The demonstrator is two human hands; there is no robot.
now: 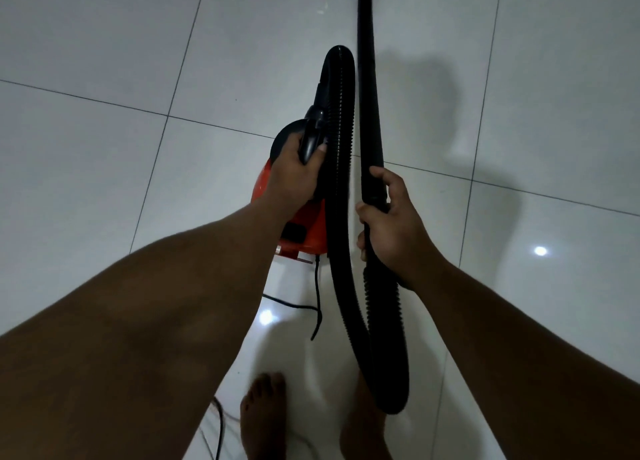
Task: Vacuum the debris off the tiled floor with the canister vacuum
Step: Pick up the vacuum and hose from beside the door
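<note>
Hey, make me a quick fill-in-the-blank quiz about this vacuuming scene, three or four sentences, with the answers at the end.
1. The left hand grips the black handle on top of the ____ canister.
2. The right hand holds the black ____ where the hose joins it.
3. The floor is covered in large white ____.
4. The power cord trails from the canister toward the person's bare ____.

Answers: red; wand; tiles; feet

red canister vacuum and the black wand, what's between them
In the head view, one run of the black ribbed hose stands between the red canister vacuum and the black wand.
</note>
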